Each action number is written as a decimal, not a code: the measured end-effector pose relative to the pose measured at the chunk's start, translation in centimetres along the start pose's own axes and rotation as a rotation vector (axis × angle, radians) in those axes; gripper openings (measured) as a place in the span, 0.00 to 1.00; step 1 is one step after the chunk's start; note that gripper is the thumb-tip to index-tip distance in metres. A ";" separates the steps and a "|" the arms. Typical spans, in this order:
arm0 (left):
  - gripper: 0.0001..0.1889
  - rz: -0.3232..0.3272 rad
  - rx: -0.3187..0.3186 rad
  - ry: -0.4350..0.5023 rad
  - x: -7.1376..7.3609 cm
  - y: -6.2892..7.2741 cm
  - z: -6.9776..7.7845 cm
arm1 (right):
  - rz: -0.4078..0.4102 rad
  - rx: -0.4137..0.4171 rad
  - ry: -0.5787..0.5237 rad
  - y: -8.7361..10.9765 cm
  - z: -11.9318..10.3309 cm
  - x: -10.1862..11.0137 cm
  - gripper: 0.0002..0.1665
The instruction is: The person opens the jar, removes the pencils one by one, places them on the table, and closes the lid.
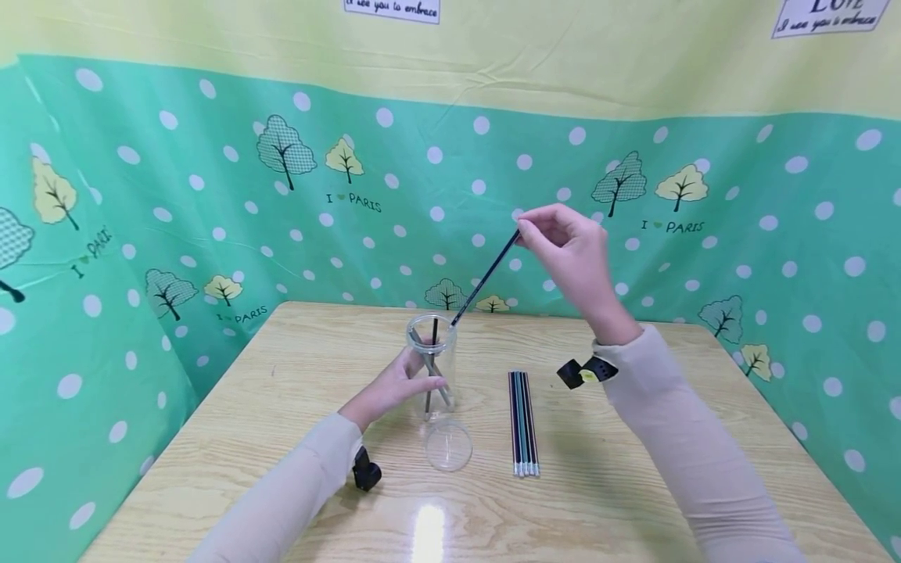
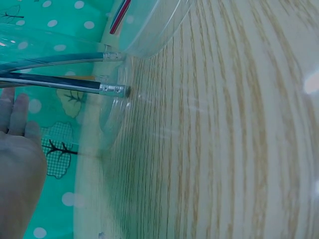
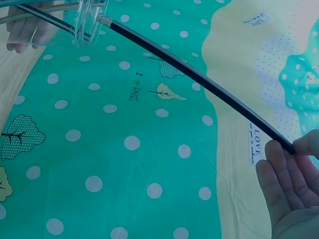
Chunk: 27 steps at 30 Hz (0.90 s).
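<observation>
Around the side of a clear plastic jar (image 1: 450, 361) curls my left hand (image 1: 394, 388), holding it upright on the table. Several dark pencils (image 1: 428, 361) lean inside; the left wrist view shows their metal-banded eraser ends (image 2: 114, 89) low in the jar. My right hand (image 1: 573, 254), raised above and right of the jar, pinches one end of a black pencil (image 1: 486, 280) between thumb and fingertips. The pencil slants down to the left, its eraser end (image 3: 104, 20) right at the jar's rim in the right wrist view.
A round clear lid (image 1: 449, 447) lies on the wooden table (image 1: 296, 438) in front of the jar. To its right, several pencils (image 1: 522, 422) lie side by side, eraser ends toward me. A patterned green and yellow curtain (image 1: 479, 188) hangs behind the table.
</observation>
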<state>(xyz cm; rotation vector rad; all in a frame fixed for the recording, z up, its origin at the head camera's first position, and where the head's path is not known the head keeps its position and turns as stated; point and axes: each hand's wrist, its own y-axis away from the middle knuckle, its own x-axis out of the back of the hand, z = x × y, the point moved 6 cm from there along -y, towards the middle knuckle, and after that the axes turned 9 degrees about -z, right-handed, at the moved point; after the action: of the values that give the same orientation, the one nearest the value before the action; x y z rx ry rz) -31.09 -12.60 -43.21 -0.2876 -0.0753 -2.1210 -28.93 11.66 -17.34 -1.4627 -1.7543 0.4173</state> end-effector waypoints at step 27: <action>0.42 0.008 -0.002 -0.003 -0.1 0.0 0.1 | 0.033 -0.122 0.034 1.4 1.7 2.5 0.12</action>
<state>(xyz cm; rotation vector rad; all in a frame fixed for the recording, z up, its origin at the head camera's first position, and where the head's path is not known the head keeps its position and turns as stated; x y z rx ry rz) -30.99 -12.48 -43.19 -0.2912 -0.0739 -2.1128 -29.29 14.82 -18.45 -1.5777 -1.7567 0.3049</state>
